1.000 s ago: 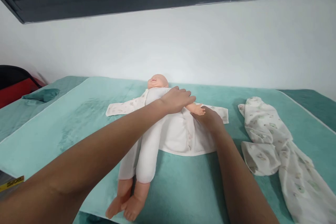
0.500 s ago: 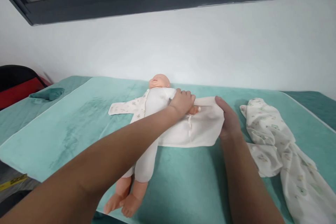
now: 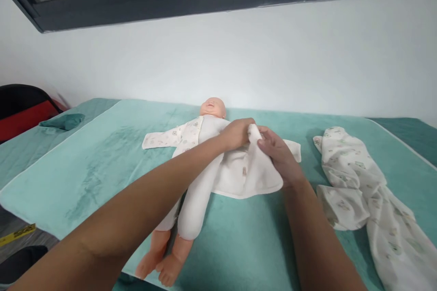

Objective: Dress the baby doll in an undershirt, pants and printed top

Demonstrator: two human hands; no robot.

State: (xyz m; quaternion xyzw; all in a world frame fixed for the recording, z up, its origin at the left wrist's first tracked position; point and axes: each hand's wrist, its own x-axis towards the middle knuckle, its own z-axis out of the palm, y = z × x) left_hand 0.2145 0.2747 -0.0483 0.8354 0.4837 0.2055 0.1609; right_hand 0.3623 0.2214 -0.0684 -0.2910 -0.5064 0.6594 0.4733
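Observation:
A baby doll (image 3: 213,107) in a white bodysuit (image 3: 196,209) lies on its back, head toward the wall. A printed baby shirt (image 3: 191,134) is under and around it, one sleeve spread at the left. My left hand (image 3: 239,134) is closed at the doll's side against a raised fold of the shirt's white front panel; its fingertips are partly hidden. My right hand (image 3: 280,152) pinches the same panel from the right. The shirt's other sleeve end (image 3: 294,150) sticks out beyond my right hand. The doll's arm on this side is hidden.
Printed baby trousers (image 3: 358,177) lie crumpled at the right. A teal padded mat (image 3: 95,168) covers the surface, which ends at a white wall (image 3: 239,63) below a dark window frame (image 3: 136,7). A black and red item (image 3: 29,113) stands at the left.
My right hand has moved left to my left hand, folding up the shirt panel that was stretched out. The doll's small hand has gone out of sight. The doll has shifted slightly right.

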